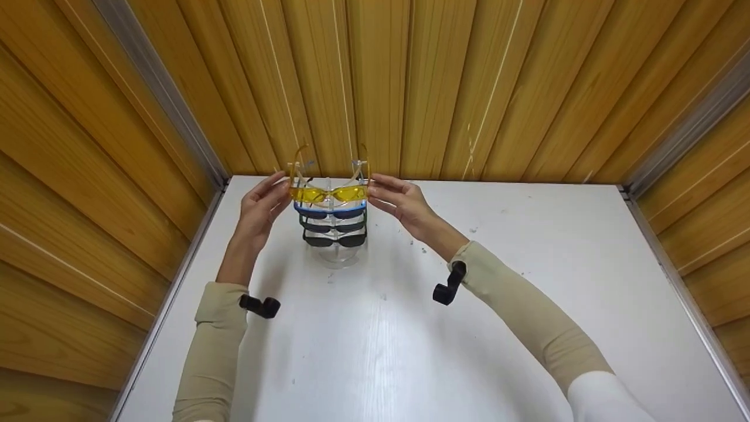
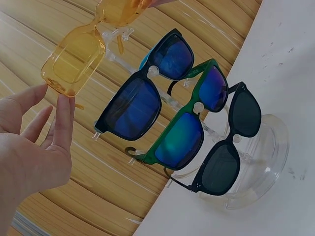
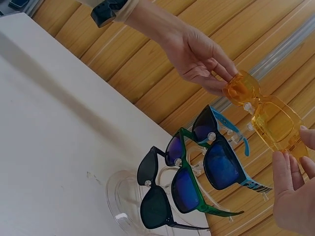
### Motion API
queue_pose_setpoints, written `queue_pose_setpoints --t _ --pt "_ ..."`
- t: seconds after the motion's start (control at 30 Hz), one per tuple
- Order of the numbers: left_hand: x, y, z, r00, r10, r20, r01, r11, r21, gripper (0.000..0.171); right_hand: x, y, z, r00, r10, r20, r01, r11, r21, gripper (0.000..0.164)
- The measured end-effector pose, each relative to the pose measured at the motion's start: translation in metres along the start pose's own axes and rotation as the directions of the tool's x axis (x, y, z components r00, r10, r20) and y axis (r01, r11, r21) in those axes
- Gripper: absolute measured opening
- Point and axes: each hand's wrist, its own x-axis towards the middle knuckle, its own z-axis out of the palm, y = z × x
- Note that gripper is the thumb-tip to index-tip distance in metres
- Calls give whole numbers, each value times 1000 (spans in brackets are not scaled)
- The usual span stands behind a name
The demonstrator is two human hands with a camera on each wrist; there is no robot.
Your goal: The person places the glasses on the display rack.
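Observation:
Both hands hold a pair of yellow sunglasses point(image 1: 350, 193) at the top of a clear plastic display stand point(image 1: 337, 265). My left hand point(image 1: 258, 211) pinches one outer end of the frame, and my right hand point(image 1: 407, 205) pinches the other. The temples point back toward the wall. In the right wrist view, a clear peg of the stand shows at the nose bridge of the yellow sunglasses point(image 3: 278, 123). Below hang blue-trimmed sunglasses point(image 3: 221, 162), then green-framed sunglasses point(image 2: 179, 137), then black sunglasses point(image 2: 221, 167) lowest, each on its own peg.
The stand's round base rests on a white table point(image 1: 375, 340) near its back edge. Wood-patterned panels point(image 1: 433, 88) rise behind and at both sides, with metal strips point(image 1: 170, 88) at the corners. A black wrist camera point(image 1: 448, 284) sits on each sleeve.

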Motion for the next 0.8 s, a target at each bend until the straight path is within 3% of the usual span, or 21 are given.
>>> queue_pose_setpoints --t 0.43,0.8 --pt "2 1 1 999 16 31 -17 999 34 53 3 6 -4 999 32 21 -31 999 -14 47" --pt "0 2 -2 999 40 33 -40 999 -13 57 1 3 -2 996 16 82 -11 998 -55 49"
